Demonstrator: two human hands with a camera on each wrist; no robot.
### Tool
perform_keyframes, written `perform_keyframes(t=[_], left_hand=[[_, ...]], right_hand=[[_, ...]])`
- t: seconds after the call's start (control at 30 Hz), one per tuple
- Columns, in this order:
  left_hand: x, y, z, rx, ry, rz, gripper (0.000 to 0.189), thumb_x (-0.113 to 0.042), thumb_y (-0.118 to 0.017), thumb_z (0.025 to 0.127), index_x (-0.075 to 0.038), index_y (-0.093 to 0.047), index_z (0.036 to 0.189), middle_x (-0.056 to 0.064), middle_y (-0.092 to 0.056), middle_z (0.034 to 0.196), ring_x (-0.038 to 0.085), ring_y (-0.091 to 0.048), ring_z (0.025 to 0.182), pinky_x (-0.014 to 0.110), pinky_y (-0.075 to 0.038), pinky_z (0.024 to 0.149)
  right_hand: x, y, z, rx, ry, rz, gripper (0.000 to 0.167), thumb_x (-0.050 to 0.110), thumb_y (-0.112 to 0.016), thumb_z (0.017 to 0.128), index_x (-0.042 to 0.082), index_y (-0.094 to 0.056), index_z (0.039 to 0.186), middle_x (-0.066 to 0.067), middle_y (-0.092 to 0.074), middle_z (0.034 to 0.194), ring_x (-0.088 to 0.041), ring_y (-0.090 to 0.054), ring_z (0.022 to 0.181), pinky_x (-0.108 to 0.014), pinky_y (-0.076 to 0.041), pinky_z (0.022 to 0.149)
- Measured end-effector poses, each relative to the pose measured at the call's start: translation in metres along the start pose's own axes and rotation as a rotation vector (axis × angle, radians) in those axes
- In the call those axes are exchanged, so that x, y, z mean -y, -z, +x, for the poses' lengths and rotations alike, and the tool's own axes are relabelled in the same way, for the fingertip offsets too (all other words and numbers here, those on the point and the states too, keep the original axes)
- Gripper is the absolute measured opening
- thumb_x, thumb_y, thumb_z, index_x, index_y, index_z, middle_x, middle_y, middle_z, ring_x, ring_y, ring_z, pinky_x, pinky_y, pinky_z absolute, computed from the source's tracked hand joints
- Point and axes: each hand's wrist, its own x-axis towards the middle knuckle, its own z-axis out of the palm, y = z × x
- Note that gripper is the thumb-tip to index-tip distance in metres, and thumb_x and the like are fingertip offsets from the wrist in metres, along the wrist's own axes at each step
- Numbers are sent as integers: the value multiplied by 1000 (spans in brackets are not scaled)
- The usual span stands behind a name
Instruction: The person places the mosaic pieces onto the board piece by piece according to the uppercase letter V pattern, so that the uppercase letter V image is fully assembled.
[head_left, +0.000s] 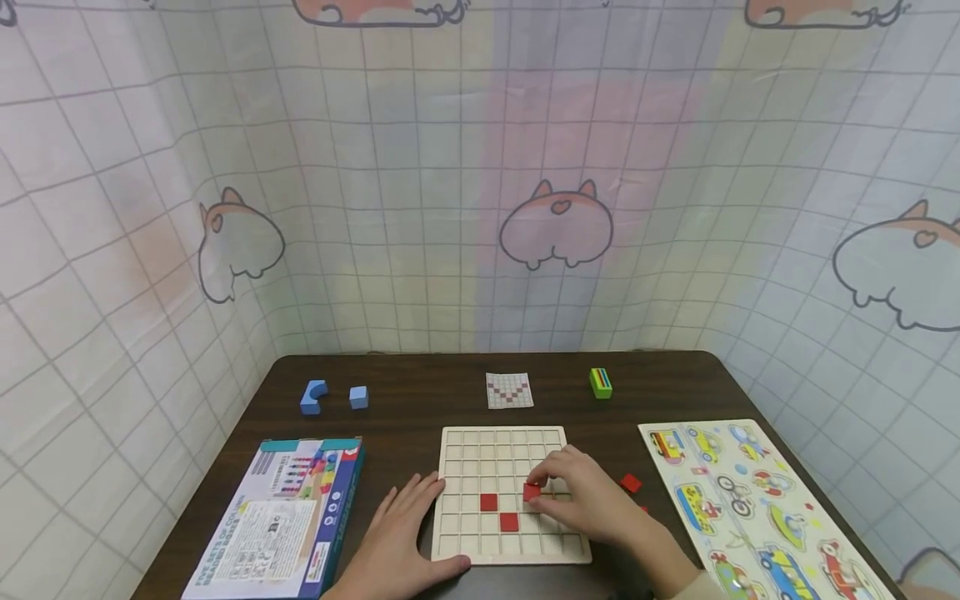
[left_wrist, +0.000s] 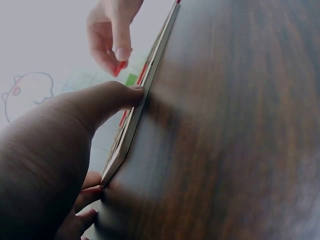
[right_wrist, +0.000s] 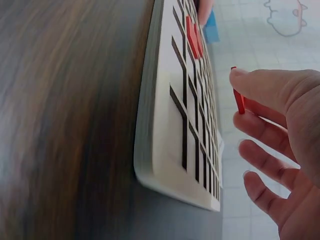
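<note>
A cream grid board (head_left: 472, 550) lies at the front middle of the table. Two red square tiles sit in its cells, one tile (head_left: 489, 502) up and left of the other (head_left: 509, 522). My right hand (head_left: 588, 496) pinches a third red tile (right_wrist: 239, 97) between thumb and index finger, above the board's right half. In the right wrist view its other fingers are loosely bent. My left hand (head_left: 401, 533) lies with fingers spread at the board's left side, thumb (left_wrist: 117, 95) against the front edge and fingertips at the left edge.
Loose red tiles (head_left: 631, 483) lie right of the board, partly behind the right arm. A pattern card (head_left: 509, 391) is beyond it. Blue blocks (head_left: 358, 397) and a green block (head_left: 601, 383) stand at the back. A box (head_left: 262, 533) lies left, a vehicle picture board (head_left: 738, 483) right.
</note>
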Motion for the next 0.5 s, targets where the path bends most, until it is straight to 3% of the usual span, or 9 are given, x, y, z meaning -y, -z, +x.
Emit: perform_keyframes(t=[0.33,0.5], left_hand=[[1,0,-4,-57,-35,30,124,-96,-74,74,-22,-47,170,0,-45,177,34,-29,171,74,-17,137],[0,0,-6,-64,-46,34,124,-95,-74,74,-21,-46,170,1,-47,176,34,-31,171,73,-18,137]], right_hand=[[14,-12,16,-6,46,-11,14,27,-89,96,24,-82,108,15,-73,101,-17,-64,105,-34,-57,92],[20,-18,22,13,27,-6,15,27,-89,96,24,-82,109,13,-75,105,-13,-61,108,-36,-57,95]])
